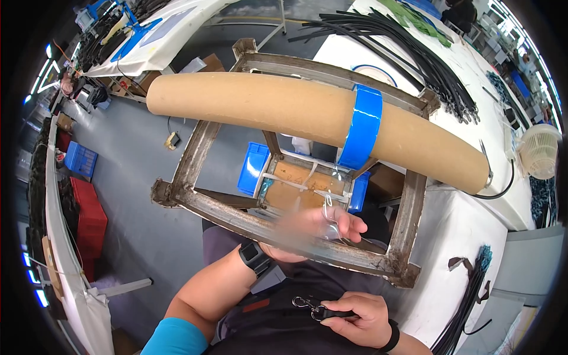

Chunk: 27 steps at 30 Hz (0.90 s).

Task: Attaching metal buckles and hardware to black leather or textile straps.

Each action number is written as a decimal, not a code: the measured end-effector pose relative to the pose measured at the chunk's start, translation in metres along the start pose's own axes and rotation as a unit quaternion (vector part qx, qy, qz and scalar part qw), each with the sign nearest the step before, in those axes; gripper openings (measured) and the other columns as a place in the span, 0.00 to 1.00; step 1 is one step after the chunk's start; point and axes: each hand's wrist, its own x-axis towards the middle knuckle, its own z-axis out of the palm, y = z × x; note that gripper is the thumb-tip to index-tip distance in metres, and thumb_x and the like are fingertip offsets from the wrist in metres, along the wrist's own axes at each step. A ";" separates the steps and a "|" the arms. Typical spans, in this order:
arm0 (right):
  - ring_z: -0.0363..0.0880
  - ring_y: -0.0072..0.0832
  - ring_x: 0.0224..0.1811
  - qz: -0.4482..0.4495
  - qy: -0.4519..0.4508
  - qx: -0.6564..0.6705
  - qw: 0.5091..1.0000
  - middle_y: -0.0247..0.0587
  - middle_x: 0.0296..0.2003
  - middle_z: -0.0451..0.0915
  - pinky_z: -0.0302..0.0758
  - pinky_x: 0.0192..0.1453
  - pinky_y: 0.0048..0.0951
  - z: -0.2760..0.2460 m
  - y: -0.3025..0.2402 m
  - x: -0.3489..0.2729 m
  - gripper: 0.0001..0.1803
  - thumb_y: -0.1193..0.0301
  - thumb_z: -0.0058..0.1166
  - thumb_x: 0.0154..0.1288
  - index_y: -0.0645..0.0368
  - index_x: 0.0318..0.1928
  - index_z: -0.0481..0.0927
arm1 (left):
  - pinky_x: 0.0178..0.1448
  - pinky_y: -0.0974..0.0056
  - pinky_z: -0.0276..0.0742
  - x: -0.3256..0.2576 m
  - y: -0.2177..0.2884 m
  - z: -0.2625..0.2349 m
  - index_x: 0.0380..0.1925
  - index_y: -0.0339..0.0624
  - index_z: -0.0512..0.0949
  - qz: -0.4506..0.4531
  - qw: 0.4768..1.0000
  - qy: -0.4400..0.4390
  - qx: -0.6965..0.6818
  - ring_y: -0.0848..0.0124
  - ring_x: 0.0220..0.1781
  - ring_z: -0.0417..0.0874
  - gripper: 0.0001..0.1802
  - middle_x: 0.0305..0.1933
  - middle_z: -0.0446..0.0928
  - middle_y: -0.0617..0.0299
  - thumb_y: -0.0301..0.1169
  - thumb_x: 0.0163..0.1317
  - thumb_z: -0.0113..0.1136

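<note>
In my right hand (364,319), thumb and fingers pinch a short black strap (331,313) near my lap. A silvery snap hook (300,302) sticks out from it to the left. My left hand (322,228), partly smeared by motion, is over the near bar of a worn metal frame (225,214). Its curled fingers are on a shiny strip of clear tape (329,207). That strip hangs down from a blue tape roll (362,127), which sits around a long brown cardboard tube (254,102). The tube lies across the top of the frame.
Below, inside the frame, is a cardboard box (296,177) between blue bins (253,168). Black straps (408,59) with metal ends lie on the white table (349,50); another bundle (467,302) is at right. Red bins (89,216) and a blue crate (80,160) stand left.
</note>
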 end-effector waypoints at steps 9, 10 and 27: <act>0.74 0.20 0.20 -0.003 0.021 0.010 1.000 0.36 0.24 0.78 0.68 0.20 0.18 -0.004 0.002 -0.005 0.18 0.75 0.69 0.50 0.60 0.43 0.82 | 0.55 0.65 0.70 -0.052 -0.024 -0.002 0.50 0.37 0.71 -0.076 0.951 0.168 0.249 0.69 0.51 0.74 0.17 0.52 0.71 0.57 0.32 0.63 0.59; 0.74 0.20 0.20 0.004 0.015 0.008 1.000 0.36 0.24 0.78 0.68 0.20 0.18 0.000 0.001 -0.001 0.18 0.75 0.69 0.50 0.60 0.43 0.82 | 0.55 0.65 0.72 -0.067 -0.025 0.001 0.48 0.33 0.72 -0.064 0.976 0.168 0.127 0.69 0.51 0.74 0.15 0.49 0.74 0.56 0.31 0.65 0.55; 0.75 0.23 0.18 -0.024 0.059 -0.109 0.992 0.39 0.24 0.79 0.70 0.18 0.20 0.004 -0.013 0.003 0.16 0.76 0.69 0.48 0.61 0.40 0.81 | 0.48 0.61 0.73 -0.069 -0.019 0.044 0.37 0.43 0.81 0.093 0.785 0.225 0.570 0.63 0.44 0.80 0.09 0.43 0.80 0.58 0.29 0.55 0.66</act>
